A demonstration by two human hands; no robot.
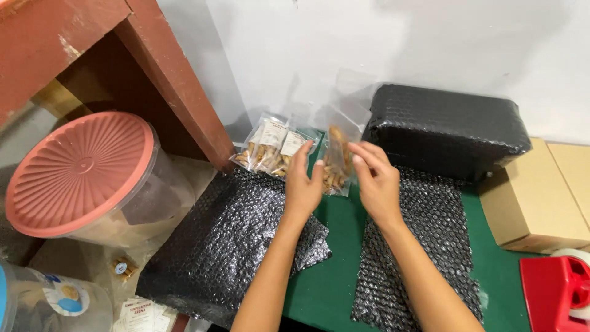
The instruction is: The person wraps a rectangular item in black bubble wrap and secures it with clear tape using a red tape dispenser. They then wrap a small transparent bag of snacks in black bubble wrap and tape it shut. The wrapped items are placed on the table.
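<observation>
Both hands meet over the middle of a green tabletop [332, 289] and hold one clear plastic bag [338, 161] of brown snack pieces upright between them. The left hand [303, 184] has its fingers closed lightly against the left edge of the bag, and the right hand [376, 178] pinches the right edge with thumb and bent fingers, so neither hand is wide open. The empty upper part of the bag stands above the fingers, in front of the white wall [369, 43]. Just to the left of it, two more filled snack bags [273, 147] with white labels lie against the wall, touching each other. Under the left forearm lies a sheet of black bubble wrap [227, 246], and a second sheet [424, 246] lies under the right forearm. Behind the right hand stands a parcel wrapped in black bubble wrap [445, 129]. At the right are a cardboard box [534, 203] and a red tape dispenser [559, 289]. At the left stands a clear container with a pink lid [80, 172], partly under a reddish wooden frame [178, 86].
</observation>
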